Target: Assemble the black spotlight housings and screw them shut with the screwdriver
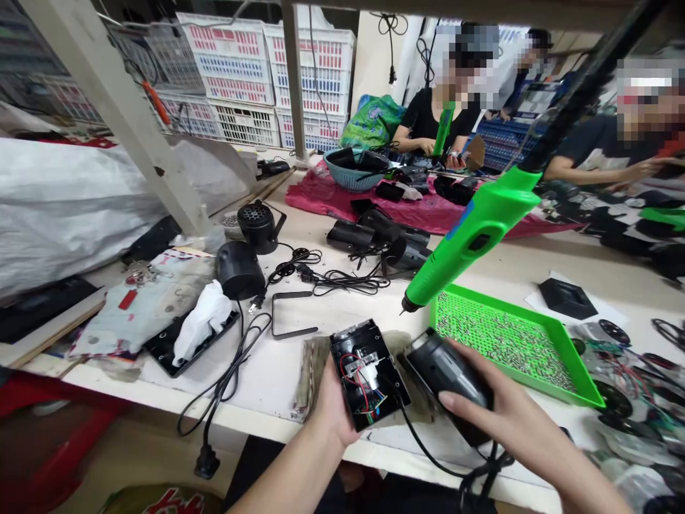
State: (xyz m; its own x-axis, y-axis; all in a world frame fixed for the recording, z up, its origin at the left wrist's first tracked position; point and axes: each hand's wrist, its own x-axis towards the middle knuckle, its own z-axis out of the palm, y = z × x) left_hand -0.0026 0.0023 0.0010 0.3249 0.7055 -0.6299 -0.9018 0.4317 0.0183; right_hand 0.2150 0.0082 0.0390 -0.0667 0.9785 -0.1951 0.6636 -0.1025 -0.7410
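Note:
My left hand [332,400] is closed around an open black housing half [370,378], its inside facing up with red and other coloured wires and a white connector showing. Wrapped over a rounded black housing [449,378] is my right hand [497,400], just to the right of the open half. A black power cord [428,446] runs from the open half and bunches below my right wrist. Above both parts hangs a green electric screwdriver [476,228], its tip pointing down and touching neither part. Beneath the parts lies a folded brownish cloth [310,375].
A green tray [583,364] of small screws sits on the right, near loose wired parts [631,371]. Black housings [353,235], cords [342,282] and a U-shaped bracket [274,314] lie ahead. Co-workers [439,121] sit across the table. A slanted post [128,121] stands left.

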